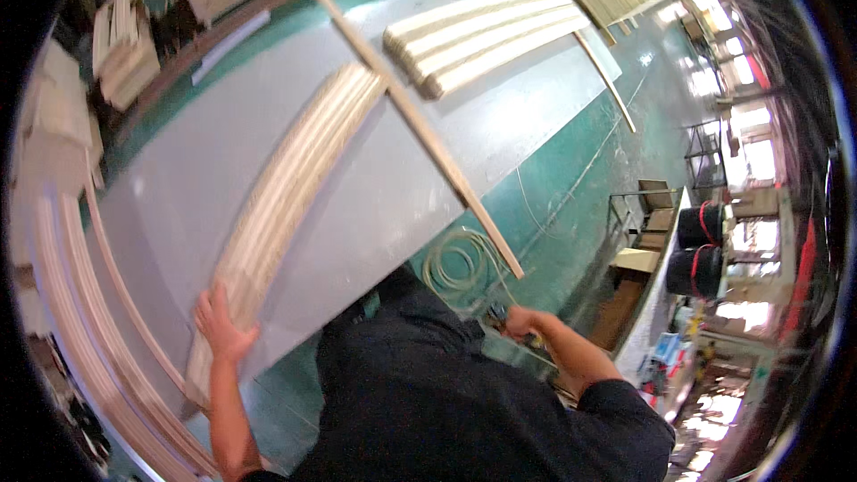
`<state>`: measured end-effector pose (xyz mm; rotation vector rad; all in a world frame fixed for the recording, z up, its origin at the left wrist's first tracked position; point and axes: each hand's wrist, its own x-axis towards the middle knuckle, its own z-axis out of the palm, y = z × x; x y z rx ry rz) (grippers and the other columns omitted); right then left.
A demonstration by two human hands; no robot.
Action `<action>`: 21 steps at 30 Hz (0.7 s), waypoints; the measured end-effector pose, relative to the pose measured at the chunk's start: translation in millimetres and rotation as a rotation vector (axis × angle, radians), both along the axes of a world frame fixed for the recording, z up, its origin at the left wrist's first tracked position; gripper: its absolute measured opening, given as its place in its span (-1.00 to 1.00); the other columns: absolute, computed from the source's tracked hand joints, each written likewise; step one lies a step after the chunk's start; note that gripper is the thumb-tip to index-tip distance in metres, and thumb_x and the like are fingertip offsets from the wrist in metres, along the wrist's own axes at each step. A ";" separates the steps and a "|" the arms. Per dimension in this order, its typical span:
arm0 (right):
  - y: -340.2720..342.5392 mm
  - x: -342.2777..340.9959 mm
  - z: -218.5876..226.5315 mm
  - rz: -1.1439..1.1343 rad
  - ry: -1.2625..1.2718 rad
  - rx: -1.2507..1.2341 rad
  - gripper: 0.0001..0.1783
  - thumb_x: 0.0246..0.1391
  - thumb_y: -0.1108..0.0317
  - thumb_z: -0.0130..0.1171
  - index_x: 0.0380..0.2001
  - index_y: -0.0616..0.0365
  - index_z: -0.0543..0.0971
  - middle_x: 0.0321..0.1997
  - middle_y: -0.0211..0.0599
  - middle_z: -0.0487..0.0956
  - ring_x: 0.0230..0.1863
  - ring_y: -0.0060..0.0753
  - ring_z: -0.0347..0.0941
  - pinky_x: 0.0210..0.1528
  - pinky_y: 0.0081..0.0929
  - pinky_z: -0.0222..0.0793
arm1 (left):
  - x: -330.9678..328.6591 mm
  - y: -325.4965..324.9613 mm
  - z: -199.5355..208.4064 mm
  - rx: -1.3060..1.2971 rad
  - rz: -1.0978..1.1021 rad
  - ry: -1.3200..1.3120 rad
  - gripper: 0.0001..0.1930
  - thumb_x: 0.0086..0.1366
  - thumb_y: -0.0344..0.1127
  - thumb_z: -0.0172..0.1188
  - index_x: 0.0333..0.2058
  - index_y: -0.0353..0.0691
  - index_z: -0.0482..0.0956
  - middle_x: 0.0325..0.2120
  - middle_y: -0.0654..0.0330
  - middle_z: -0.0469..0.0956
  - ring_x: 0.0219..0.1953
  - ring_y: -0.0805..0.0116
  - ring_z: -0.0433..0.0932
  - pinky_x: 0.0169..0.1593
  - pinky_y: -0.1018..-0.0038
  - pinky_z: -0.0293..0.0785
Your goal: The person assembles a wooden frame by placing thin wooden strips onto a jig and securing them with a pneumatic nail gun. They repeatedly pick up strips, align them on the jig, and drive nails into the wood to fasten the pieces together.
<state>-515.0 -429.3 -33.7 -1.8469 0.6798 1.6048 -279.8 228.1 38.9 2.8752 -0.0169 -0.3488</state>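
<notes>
My left hand [225, 326] lies on the near part of a long stack of pale wooden strips [295, 174], its fingers spread and the thumb apart. The stack rests lengthwise on a large grey sheet [384, 205] and looks curved in this view. Off to my right side, my right hand [522, 323] is closed around a small dark hand tool [496, 312], whose exact kind I cannot make out. Beside that tool lies a coiled pale hose [455, 263], which seems to run up to it.
A wooden bar [428, 138] crosses the sheet past the stack's far end. Beyond it sits another group of strips [491, 31]. More long boards [98, 303] lie at the left. Dark buckets [694, 270] and a workbench [656, 303] stand at the right.
</notes>
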 end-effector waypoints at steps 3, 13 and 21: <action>-9.7 -61.5 -31.8 -0.197 -0.119 -0.012 -0.79 -0.06 0.32 0.34 -0.35 0.19 0.65 -0.51 -0.20 0.61 -0.46 -0.26 0.51 -0.38 -0.13 0.41 | -25.2 -29.4 1.0 0.005 0.031 -0.115 0.18 -0.33 -0.10 0.57 0.37 -0.12 0.20 0.30 -0.16 0.18 0.36 -0.24 0.15 0.39 -0.17 -0.01; -11.6 -186.9 -145.6 -0.367 0.194 0.236 -0.70 0.23 0.19 0.16 -0.48 0.14 0.67 -0.42 -0.18 0.61 -0.43 -0.20 0.50 -0.31 -0.13 0.31 | -125.3 -102.9 96.6 0.007 0.014 0.123 -0.03 -0.02 0.01 0.51 0.28 -0.27 0.23 0.18 -0.15 0.33 0.25 -0.13 0.31 0.28 -0.14 0.21; -41.0 -179.0 -202.5 -0.347 0.152 0.077 -0.86 0.11 0.36 0.20 -0.44 0.21 0.61 -0.46 -0.11 0.57 -0.49 -0.11 0.48 -0.41 -0.05 0.34 | -54.2 -251.8 124.5 -0.227 -0.261 -0.123 -0.06 -0.39 -0.02 0.64 -0.04 -0.26 0.31 -0.07 0.01 0.31 0.04 -0.03 0.33 0.17 0.12 0.25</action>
